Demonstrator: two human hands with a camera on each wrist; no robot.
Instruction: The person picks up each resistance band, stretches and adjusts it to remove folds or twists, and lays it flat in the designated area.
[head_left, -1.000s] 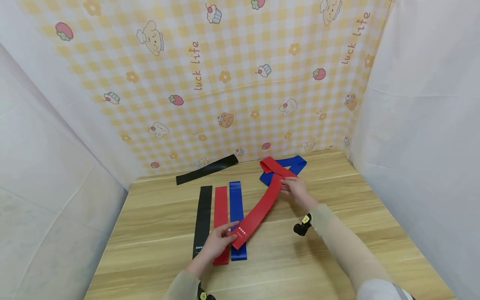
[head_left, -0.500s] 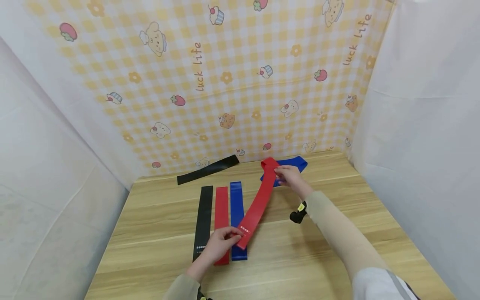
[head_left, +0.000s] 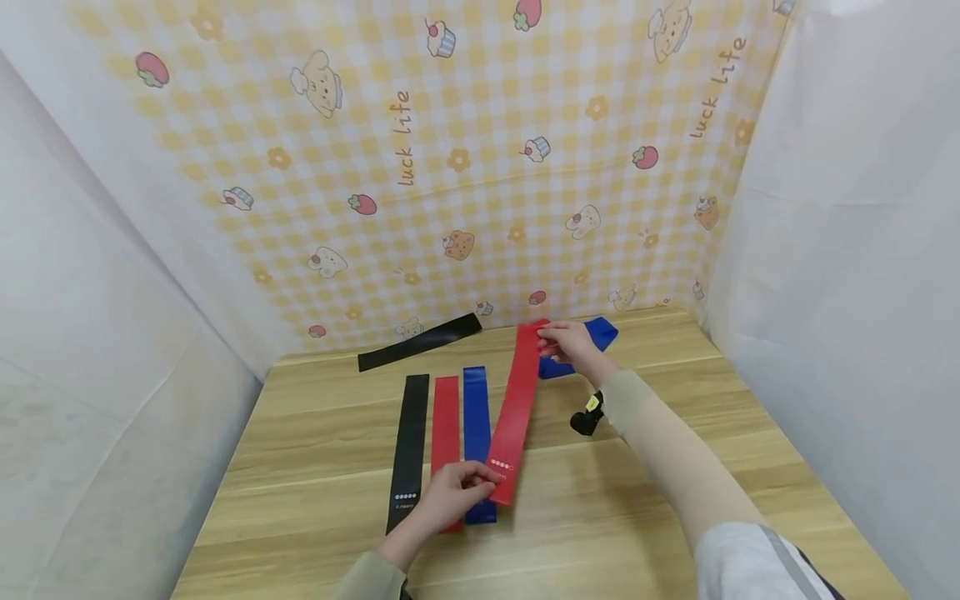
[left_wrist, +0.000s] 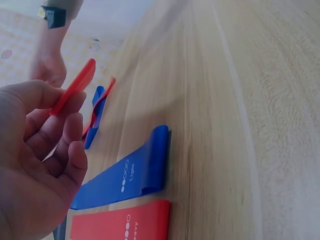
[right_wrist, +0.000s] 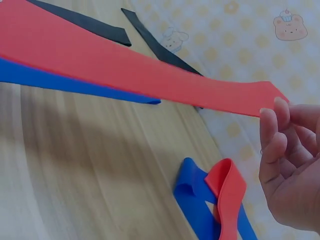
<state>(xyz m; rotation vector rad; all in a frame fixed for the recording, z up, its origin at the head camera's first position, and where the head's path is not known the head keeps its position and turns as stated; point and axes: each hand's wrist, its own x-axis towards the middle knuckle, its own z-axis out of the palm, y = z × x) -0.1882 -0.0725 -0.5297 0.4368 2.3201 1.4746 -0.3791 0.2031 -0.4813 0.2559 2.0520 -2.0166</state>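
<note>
A red resistance band (head_left: pixel 517 400) is stretched out above the table between both hands. My left hand (head_left: pixel 454 495) pinches its near end, beside the white dots, between thumb and fingers. At the far end my right hand (head_left: pixel 576 348) pinches the band's edge. Below and to the left lie a blue band (head_left: pixel 476 408), a second red band (head_left: pixel 446 417) and a black band (head_left: pixel 409 433), side by side. The held band partly covers the blue one. In the left wrist view the blue band reads "Light".
Another black band (head_left: pixel 420 342) lies slanted along the back of the wooden table (head_left: pixel 315 467). A twisted blue band (right_wrist: pixel 192 205) with a looped red band (right_wrist: pixel 230 185) over it lies behind my right hand. A checked cloth (head_left: pixel 480 183) hangs behind.
The right hand has moved left and away from me, drawing the red band straighter and clear of the twisted blue band. The left hand has shifted slightly right with its end.
</note>
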